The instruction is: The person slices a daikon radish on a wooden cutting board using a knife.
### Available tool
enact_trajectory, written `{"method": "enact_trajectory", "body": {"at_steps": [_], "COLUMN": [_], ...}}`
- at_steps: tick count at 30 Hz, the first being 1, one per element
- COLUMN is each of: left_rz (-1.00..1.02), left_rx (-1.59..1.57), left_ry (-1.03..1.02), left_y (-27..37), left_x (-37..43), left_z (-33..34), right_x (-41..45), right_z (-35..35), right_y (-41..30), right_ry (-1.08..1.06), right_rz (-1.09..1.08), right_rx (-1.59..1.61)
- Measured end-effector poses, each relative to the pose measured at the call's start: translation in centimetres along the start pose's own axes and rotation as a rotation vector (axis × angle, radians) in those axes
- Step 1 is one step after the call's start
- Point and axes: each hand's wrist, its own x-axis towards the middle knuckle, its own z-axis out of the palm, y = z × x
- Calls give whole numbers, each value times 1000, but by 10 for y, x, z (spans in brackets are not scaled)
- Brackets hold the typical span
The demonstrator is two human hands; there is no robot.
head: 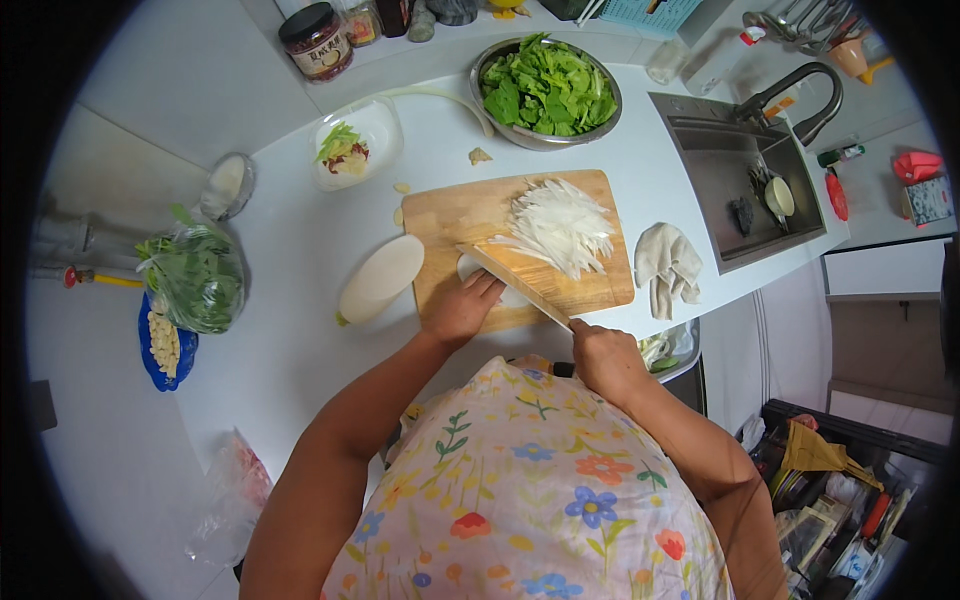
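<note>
A wooden cutting board (442, 214) lies on the counter before me. With bent fingers, my left hand (461, 311) holds down white radish slices (468, 267) near the board's front edge. My right hand (611, 360) grips a kitchen knife (517, 283) by its handle; the blade slants across the slices, close beside my left fingertips, which partly hide them. A heap of white radish shreds (562, 225) covers the board's right rear part. Left of the board, a large cut piece of white radish (382, 277) rests with its tip just over the edge.
Behind the board stand a steel bowl of leafy greens (551, 94) and a clear tray of chopped seasonings (356, 154). To the right are a crumpled cloth (667, 262) and a sink (690, 180). Bagged greens (195, 277) and a blue dish (146, 360) sit at left.
</note>
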Motion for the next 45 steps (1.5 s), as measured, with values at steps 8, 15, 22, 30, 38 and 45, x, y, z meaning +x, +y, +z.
{"method": "enact_trajectory", "body": {"at_steps": [8,15,22,30,38,45], "left_rz": [160,151,130,108,91,64], "left_rx": [60,-8,67,-28,-39,-77], "left_ry": [227,176,214,179,198,86], "left_y": [-4,-7,-8,-9,-5,-9], "left_x": [1,-2,-1,-5,-6,-9], "left_z": [5,6,11,20,9,13], "right_x": [-2,1,33,44,14,16], "right_z": [-6,-8,13,19,-9,-3], "right_y": [-3,-9,-4,6,-15,-14], "right_ry": [-61,-112,-122,-75,-137,-152], "right_rz": [36,61,67,85,76,83], "right_rx": [-37,-45,-28,-19,-100,-131]}}
